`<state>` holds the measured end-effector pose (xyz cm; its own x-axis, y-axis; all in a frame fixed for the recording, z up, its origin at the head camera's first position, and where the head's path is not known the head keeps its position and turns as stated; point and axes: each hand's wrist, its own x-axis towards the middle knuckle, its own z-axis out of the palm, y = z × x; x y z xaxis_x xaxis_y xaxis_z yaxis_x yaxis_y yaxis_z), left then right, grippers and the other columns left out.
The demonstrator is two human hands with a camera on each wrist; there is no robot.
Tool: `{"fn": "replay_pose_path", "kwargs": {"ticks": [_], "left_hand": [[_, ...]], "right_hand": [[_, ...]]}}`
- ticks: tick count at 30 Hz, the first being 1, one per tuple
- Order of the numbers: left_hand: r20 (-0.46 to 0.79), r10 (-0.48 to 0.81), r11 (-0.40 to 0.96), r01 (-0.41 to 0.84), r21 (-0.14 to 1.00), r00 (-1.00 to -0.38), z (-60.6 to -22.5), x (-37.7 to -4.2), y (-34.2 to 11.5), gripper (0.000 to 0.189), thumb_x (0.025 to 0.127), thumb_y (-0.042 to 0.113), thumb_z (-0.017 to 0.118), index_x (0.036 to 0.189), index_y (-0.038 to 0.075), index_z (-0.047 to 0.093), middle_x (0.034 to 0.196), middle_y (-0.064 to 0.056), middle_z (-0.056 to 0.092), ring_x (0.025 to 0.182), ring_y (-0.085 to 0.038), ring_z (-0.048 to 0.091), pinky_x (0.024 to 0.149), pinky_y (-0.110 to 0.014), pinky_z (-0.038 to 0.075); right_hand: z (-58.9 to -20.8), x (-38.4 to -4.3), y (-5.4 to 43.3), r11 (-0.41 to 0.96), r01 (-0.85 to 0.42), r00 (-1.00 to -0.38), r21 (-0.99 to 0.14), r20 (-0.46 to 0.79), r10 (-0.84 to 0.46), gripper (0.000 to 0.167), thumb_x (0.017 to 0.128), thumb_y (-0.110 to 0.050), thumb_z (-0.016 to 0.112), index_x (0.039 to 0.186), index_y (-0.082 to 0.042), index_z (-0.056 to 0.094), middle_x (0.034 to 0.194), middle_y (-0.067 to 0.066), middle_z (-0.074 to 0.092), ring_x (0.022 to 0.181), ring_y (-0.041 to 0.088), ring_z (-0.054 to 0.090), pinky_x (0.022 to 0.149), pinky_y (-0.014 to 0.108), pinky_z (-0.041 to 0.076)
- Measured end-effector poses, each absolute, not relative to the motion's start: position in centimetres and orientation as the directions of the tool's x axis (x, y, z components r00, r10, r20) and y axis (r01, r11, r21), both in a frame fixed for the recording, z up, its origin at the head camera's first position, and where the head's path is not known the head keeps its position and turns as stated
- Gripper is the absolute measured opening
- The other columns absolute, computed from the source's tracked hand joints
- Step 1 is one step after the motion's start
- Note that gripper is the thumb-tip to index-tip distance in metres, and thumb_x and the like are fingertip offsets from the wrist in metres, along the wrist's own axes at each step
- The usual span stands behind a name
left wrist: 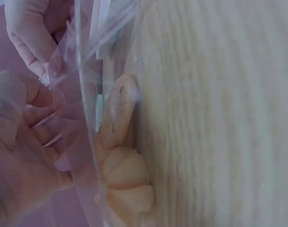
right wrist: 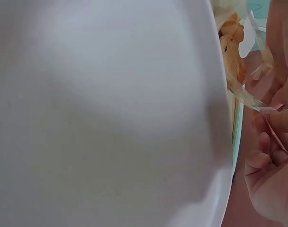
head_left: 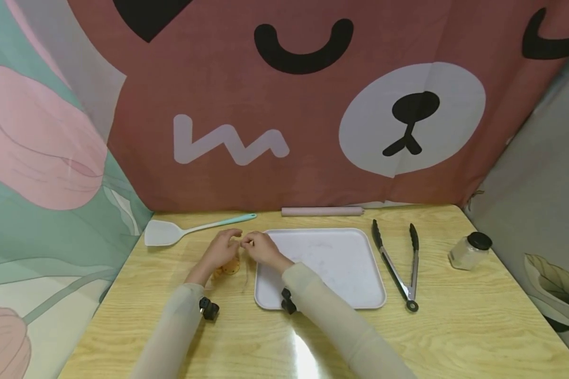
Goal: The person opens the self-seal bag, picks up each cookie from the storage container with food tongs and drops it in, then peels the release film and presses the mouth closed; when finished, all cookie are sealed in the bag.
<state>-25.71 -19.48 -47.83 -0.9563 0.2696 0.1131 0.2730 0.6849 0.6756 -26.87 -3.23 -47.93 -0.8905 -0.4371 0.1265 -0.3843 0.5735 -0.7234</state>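
Note:
A clear plastic bag (left wrist: 80,142) stands at the left of the tray, with golden-brown, bread-like pieces (left wrist: 127,175) inside it. One piece is long with dark slits; another is ridged and rounded. My left hand (head_left: 222,248) pinches the bag's upper edge between thumb and fingers. Right beside it, my right hand (head_left: 261,247) pinches the same edge, its fingertips almost meeting the left ones. In the right wrist view a thin strip of the film (right wrist: 250,100) runs up into the fingers. The left hand partly covers the bread pieces in the head view.
A white tray (head_left: 327,268) lies under my right forearm. Behind are a spatula (head_left: 163,233) with a turquoise handle end and a pale pink rod (head_left: 322,211). To the right, spread tongs (head_left: 393,271) and a black-lidded glass jar (head_left: 469,251) occupy the wooden table (head_left: 455,326).

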Motion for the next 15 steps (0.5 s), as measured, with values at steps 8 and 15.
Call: {"fn": "replay_pose_path", "kwargs": {"ticks": [8, 15], "left_hand": [[0.061, 0.259, 0.688, 0.229, 0.689, -0.964, -48.75, -26.0, -19.64, 0.019, 0.095, 0.012, 0.051, 0.099, 0.003, 0.066, 0.095, -0.01, 0.068, 0.092, -0.029, 0.063, 0.076, -0.043, 0.051], [0.095, 0.275, 0.668, 0.261, 0.697, -0.957, -48.8, -25.81, -19.67, 0.016, 0.096, 0.012, 0.054, 0.095, 0.004, 0.067, 0.094, -0.009, 0.066, 0.09, -0.025, 0.062, 0.074, -0.041, 0.051]], "right_hand": [[-48.64, -27.06, -2.9, 0.558, -0.326, -0.913, -0.764, 0.1, -0.396, 0.014, 0.094, -0.014, 0.06, 0.092, -0.008, 0.072, 0.094, 0.004, 0.068, 0.081, 0.013, 0.06, 0.066, 0.023, 0.048], [-48.9, -27.28, -2.58, 0.547, -0.261, -0.934, -0.795, 0.066, -0.35, 0.014, 0.093, -0.014, 0.061, 0.091, -0.005, 0.072, 0.086, 0.004, 0.069, 0.072, 0.01, 0.057, 0.062, 0.021, 0.046]]}}
